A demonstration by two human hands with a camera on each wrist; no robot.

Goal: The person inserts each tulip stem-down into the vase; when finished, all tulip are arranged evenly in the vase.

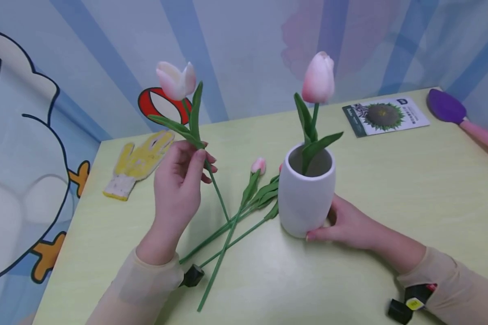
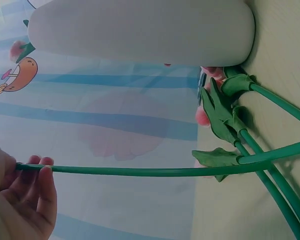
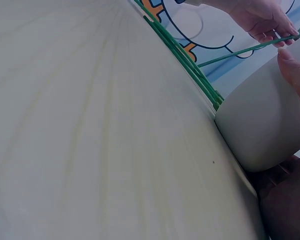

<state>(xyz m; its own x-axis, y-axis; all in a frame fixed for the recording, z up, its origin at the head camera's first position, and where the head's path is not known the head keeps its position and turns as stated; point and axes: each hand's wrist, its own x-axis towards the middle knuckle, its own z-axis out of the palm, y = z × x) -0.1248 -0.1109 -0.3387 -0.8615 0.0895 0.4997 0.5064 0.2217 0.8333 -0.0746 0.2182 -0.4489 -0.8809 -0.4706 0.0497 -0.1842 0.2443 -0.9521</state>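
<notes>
In the head view my left hand pinches the green stem of a pale pink tulip just under its leaves, the bloom upright. The stem runs down to the loose stems on the table. My right hand holds the lower right side of a white vase, thumb near its base. One pink tulip stands in the vase, its leaves at the rim. Several more tulips lie crossed on the table between the left hand and the vase.
A yellow and white glove lies at the table's back left. Behind the vase to the right are a printed card and a purple scoop with a pink handle. A patterned wall covering borders the table.
</notes>
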